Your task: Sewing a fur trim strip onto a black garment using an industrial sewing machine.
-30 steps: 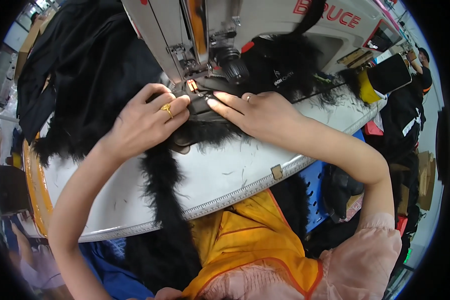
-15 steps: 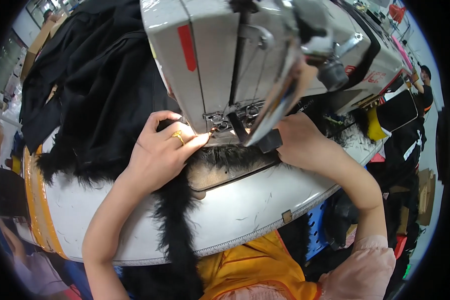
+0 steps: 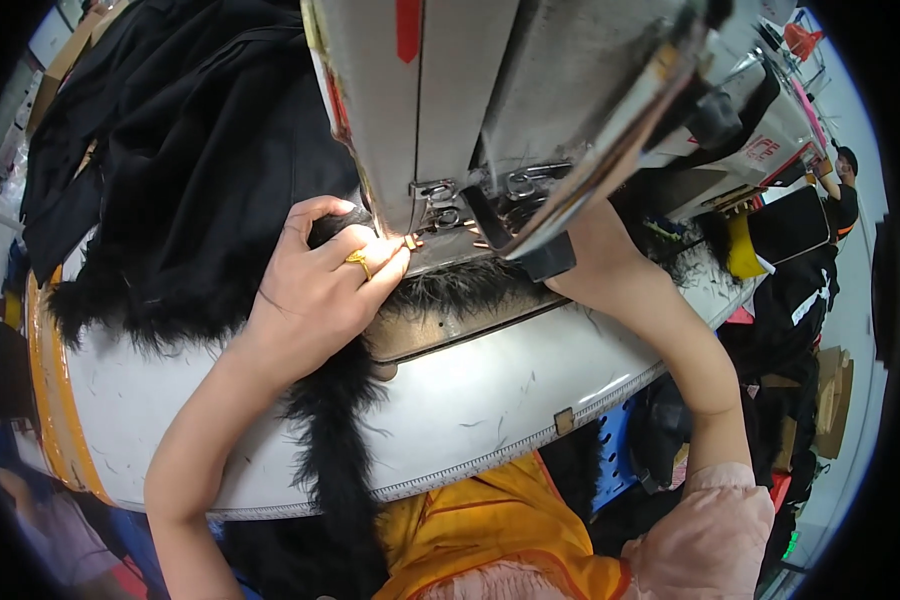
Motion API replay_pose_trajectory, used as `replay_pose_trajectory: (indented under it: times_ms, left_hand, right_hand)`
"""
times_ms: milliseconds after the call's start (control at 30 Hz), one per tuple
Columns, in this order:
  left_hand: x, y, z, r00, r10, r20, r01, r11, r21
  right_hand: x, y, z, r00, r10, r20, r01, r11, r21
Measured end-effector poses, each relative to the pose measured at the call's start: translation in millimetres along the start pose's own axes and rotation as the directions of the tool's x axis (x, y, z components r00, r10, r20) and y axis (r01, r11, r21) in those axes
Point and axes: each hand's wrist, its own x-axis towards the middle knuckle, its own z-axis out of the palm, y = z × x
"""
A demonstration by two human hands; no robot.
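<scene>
My left hand (image 3: 340, 275), with a gold ring, is closed on a black fur-trimmed garment (image 3: 170, 180) at the lit sewing point, its fingertips beside the needle area. My right hand (image 3: 600, 265) is at the right of the grey sewing machine head (image 3: 380, 110); its fingers are hidden behind a dark bracket and clear guard. A strip of black fur (image 3: 325, 430) hangs from under my left hand over the white table's front edge (image 3: 490, 460). The metal plate (image 3: 430, 330) shows in front of the fur at the needle.
A black panel with a yellow base (image 3: 790, 220) stands at the table's right end. A person (image 3: 840, 195) is at the far right, another (image 3: 40, 530) at the lower left. A blue perforated crate (image 3: 615, 450), cardboard (image 3: 830, 400) and dark fabric lie below and beside the table.
My view has shifted, with the machine head looming larger. My right hand has moved rightward from the front of the fabric to behind the guard. My left hand stays by the needle.
</scene>
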Motion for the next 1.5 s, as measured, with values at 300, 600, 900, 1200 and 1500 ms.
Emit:
replay_pose_trajectory:
  times_ms: [300, 600, 900, 1200, 1500]
  left_hand:
    - [-3.2, 8.8, 2.1, 1.0, -0.002, 0.027, 0.0, 0.998, 0.071]
    - [-1.1, -9.1, 15.4, 0.993, -0.051, -0.102, 0.057, 0.997, 0.053]
    - [9.2, 6.4, -2.9, 0.971, 0.23, 0.06, -0.237, 0.957, 0.167]
    - [-3.6, -17.8, -5.4, 0.987, 0.129, 0.091, -0.132, 0.991, 0.028]
    - [-3.2, -5.6, 10.3, 0.997, 0.021, -0.079, -0.024, 0.999, -0.037]
  right_hand:
    - [0.8, -20.6, -13.9, 0.997, 0.066, 0.041, -0.059, 0.987, -0.152]
    - [-1.4, 2.9, 9.7, 0.931, -0.327, -0.164, 0.251, 0.896, -0.366]
    - [-41.0, -47.4, -21.7, 0.96, -0.236, 0.152, 0.277, 0.883, -0.379]
    - [-17.5, -47.8, 18.0, 0.996, -0.079, -0.034, 0.07, 0.974, -0.217]
    - [-18.9, -17.9, 7.8, 1.0, 0.012, 0.008, -0.01, 0.981, -0.195]
